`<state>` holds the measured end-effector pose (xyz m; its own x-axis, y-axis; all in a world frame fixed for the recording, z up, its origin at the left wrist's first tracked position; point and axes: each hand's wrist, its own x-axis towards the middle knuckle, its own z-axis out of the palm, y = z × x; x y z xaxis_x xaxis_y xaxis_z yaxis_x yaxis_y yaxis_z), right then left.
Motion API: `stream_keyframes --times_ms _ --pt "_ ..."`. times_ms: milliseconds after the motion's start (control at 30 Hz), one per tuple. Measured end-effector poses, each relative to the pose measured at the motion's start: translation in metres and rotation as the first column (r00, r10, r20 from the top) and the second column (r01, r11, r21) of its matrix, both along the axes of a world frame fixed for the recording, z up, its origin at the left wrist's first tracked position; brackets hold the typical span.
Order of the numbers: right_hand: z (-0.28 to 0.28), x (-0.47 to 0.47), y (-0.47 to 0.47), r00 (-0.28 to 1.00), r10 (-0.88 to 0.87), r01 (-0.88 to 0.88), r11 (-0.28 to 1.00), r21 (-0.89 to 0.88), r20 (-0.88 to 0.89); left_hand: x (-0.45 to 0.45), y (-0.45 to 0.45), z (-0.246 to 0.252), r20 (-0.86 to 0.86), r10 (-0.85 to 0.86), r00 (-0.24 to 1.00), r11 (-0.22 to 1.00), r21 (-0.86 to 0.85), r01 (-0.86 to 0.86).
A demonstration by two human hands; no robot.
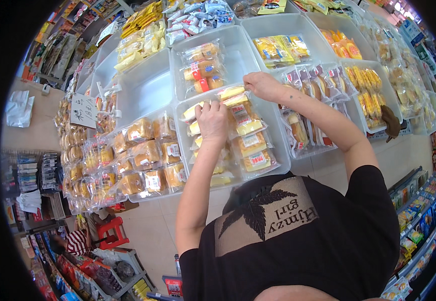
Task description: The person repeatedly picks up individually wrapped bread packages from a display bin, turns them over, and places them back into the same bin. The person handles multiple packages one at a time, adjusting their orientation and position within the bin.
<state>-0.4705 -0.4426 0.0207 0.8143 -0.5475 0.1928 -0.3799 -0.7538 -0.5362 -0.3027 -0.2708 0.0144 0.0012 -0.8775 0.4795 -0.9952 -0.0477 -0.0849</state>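
My left hand [212, 119] is over the left rows of wrapped cream-layered cakes in a translucent plastic bin, its fingers bent down onto the packs; whether it grips one is hidden. My right hand [263, 86] has its fingertips pinched at the far end of a clear-wrapped cake [233, 91] in the same bin [283, 160]. Between my hands, more wrapped cakes [242, 113] lie in a column towards me, several with printed labels. Beyond the bin's far rim, another bin [240, 56] holds packaged round buns [204, 67].
Wrapped bread blocks [142, 152] fill the bin on the left, with a handwritten sign [83, 111] beyond. Long wrapped buns [298, 129] are in the bin on the right. Shop shelves [417, 210] stand at the lower right. Another person [77, 242] is near a red stool [113, 233] at lower left.
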Motion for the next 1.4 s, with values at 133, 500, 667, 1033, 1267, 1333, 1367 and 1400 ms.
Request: stream_keyframes --times_ms 133,500,667,1033,1267,1333,1367,1400 --pt "0.008 -0.005 0.003 0.999 -0.032 0.032 0.999 -0.001 -0.02 -0.011 0.003 0.01 -0.141 0.029 0.99 0.997 0.068 -0.02" --pt "0.055 -0.025 0.04 0.948 0.116 -0.193 0.95 -0.246 -0.295 -0.021 -0.013 0.016 -0.08 -0.084 0.993 0.98 0.175 0.097" --pt "0.052 -0.033 0.063 0.895 0.284 -0.394 0.866 -0.309 -0.345 -0.02 -0.018 0.013 -0.018 -0.08 0.997 0.988 0.131 0.082" --pt "0.024 -0.035 0.076 0.769 0.187 -0.458 0.828 -0.323 -0.611 -0.021 0.059 0.022 -0.361 -0.186 0.914 0.971 0.074 0.227" --pt "0.033 -0.039 0.071 0.908 0.161 -0.285 0.913 -0.29 -0.387 -0.016 0.051 0.007 -0.298 -0.074 0.952 0.997 -0.021 0.071" --pt "0.037 -0.042 0.07 0.94 0.128 -0.212 0.946 -0.246 -0.316 -0.016 0.052 0.01 -0.359 -0.097 0.928 0.993 -0.101 0.065" --pt "0.04 -0.044 0.067 0.964 0.128 -0.181 0.958 -0.223 -0.233 -0.016 0.053 0.012 -0.39 -0.112 0.914 0.989 -0.134 0.064" --pt "0.043 -0.047 0.065 0.979 0.105 -0.137 0.973 -0.186 -0.174 -0.017 0.053 0.015 -0.419 -0.13 0.899 0.983 -0.17 0.063"
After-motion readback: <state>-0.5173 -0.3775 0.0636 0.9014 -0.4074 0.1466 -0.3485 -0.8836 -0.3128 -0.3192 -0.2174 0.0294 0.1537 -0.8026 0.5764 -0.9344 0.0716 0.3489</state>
